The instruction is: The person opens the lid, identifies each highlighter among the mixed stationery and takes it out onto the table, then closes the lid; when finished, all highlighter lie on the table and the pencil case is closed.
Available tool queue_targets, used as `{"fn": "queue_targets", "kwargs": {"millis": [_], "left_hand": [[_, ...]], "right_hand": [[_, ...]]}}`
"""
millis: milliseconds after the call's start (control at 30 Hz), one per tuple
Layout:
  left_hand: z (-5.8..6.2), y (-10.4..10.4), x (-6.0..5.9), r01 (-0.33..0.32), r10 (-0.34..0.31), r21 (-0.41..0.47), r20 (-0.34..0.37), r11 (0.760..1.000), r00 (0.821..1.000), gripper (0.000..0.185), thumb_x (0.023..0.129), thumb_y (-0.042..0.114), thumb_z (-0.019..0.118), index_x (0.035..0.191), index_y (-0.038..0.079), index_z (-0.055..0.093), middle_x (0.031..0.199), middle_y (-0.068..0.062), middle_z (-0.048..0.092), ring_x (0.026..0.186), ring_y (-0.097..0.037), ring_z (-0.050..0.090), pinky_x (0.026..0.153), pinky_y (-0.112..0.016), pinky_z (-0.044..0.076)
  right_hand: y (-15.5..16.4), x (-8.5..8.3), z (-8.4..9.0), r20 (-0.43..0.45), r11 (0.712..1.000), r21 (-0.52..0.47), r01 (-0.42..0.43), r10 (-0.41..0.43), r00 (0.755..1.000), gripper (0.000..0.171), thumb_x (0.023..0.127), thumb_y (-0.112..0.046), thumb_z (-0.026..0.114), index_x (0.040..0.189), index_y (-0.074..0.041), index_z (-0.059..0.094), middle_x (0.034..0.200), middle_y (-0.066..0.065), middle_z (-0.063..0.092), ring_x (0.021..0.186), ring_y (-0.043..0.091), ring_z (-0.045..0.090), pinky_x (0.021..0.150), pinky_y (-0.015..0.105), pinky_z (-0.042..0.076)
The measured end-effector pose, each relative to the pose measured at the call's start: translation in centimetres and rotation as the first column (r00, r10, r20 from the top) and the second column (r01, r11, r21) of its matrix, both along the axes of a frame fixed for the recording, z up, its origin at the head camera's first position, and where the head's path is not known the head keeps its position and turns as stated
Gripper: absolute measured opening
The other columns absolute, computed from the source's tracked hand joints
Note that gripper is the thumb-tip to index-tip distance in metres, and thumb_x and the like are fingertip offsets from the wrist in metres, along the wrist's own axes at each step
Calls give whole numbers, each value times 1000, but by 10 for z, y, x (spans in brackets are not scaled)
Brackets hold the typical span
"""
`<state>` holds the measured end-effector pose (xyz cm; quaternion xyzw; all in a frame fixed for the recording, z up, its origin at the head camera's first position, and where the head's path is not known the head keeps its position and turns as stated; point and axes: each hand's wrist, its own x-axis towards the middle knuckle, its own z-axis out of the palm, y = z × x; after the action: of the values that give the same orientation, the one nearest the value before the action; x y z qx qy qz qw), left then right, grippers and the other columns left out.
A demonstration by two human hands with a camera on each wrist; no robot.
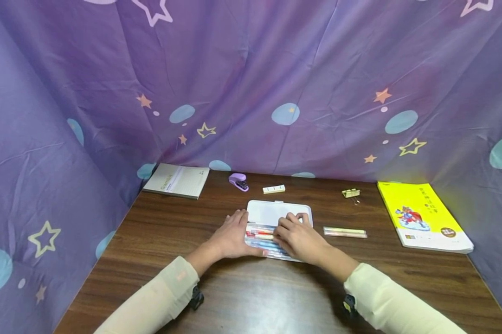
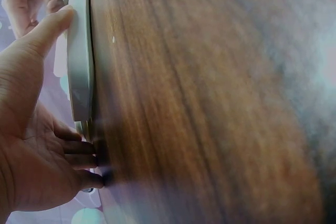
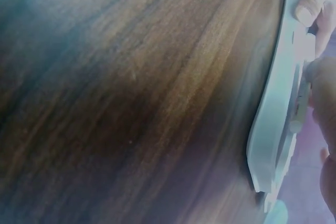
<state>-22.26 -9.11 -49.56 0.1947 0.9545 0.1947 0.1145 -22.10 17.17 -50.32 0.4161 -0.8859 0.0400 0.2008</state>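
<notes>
A white pencil case (image 1: 276,212) lies open on the brown table (image 1: 251,297), its lid flat behind a tray of coloured pens (image 1: 259,232). My left hand (image 1: 232,234) rests against the case's left end with straight fingers, its thumb along the front edge. The left wrist view shows that thumb pressed on the case's rim (image 2: 79,66). My right hand (image 1: 299,236) covers the right part of the tray, with bent fingers reaching the lid's near edge. In the right wrist view the case (image 3: 273,124) is edge-on and fingertips (image 3: 323,87) touch it.
A pale notebook (image 1: 177,180) lies at the back left. A purple stapler (image 1: 238,181) and a small white strip (image 1: 273,189) sit behind the case. A gold binder clip (image 1: 351,193), two pens (image 1: 344,232) and a yellow book (image 1: 422,215) are to the right. Purple curtain (image 1: 251,83) surrounds the table.
</notes>
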Motion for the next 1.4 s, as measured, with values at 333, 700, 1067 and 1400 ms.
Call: {"fn": "queue_targets", "kwargs": {"millis": [333, 700, 1067, 1400], "left_hand": [[3, 1, 1, -1, 1, 6, -2, 1000, 1000, 144, 79, 85, 81, 174, -4, 20, 183, -25, 23, 172, -39, 20, 143, -53, 18], [2, 1, 0, 5, -5, 18, -9, 1000, 1000, 145, 78, 85, 82, 174, -5, 19, 182, -26, 23, 172, -41, 21, 142, -53, 19], [0, 0, 2, 5, -5, 24, -8, 1000, 1000, 145, 78, 85, 82, 174, -5, 20, 182, -26, 24, 172, -42, 22, 142, -55, 20], [1, 1, 3, 8, -8, 27, -9, 1000, 1000, 145, 79, 85, 81, 174, -5, 20, 182, -26, 24, 171, -42, 22, 142, -55, 20]], "right_hand": [[13, -4, 6, -66, 1000, -15, -17, 16, 998, 15, 99, -33, 84, 100, -21, 75, 95, -6, 64, 95, 20, 57, 90, 55, 48], [49, -3, 11, -69, 998, -63, 11, -16, 997, 18, 93, -24, 91, 101, -18, 75, 97, -3, 64, 95, 24, 58, 90, 62, 51], [96, -1, 5, -215, 999, -25, 29, -33, 976, 22, 112, -25, 58, 106, -10, 71, 102, 6, 63, 94, 32, 59, 87, 66, 49], [134, 5, -4, -247, 997, -32, 68, -74, 966, 51, 122, -35, 30, 107, -6, 69, 102, 9, 63, 92, 35, 59, 86, 71, 47]]}}
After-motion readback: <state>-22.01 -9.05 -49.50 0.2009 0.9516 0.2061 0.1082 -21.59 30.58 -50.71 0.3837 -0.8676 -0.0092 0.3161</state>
